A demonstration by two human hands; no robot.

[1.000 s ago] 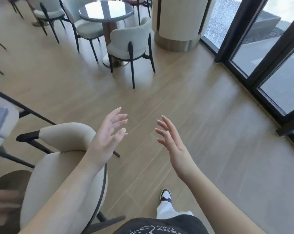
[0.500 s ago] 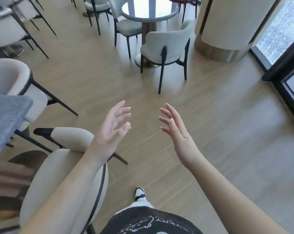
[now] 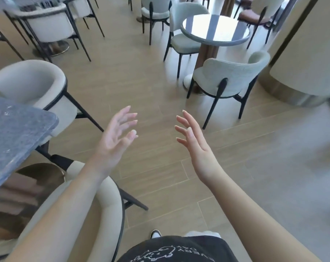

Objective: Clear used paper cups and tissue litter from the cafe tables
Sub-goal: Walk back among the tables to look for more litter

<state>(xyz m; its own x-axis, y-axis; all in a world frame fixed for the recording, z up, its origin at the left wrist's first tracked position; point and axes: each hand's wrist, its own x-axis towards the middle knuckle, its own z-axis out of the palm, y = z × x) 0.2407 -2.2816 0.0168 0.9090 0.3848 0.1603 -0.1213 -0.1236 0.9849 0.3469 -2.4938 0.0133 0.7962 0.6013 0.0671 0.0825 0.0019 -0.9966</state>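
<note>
My left hand (image 3: 115, 138) and my right hand (image 3: 194, 142) are both raised over the wooden floor, palms facing each other, fingers spread and holding nothing. No paper cup or tissue shows in this view. A grey stone table (image 3: 14, 133) juts in at the left edge, and its visible top is bare. A round glossy table (image 3: 215, 31) stands farther off at the upper right, with nothing visible on it.
A cream armchair (image 3: 103, 201) is right under my left forearm, and another (image 3: 29, 82) sits behind the grey table. Pale chairs (image 3: 228, 76) ring the round table. A wide cream column (image 3: 308, 53) rises at the right. More chairs (image 3: 48, 29) stand at the back left.
The view has swung left: the round table and column slid right, the window frames left the view, and the grey table came further in. Both hands kept their open pose.
</note>
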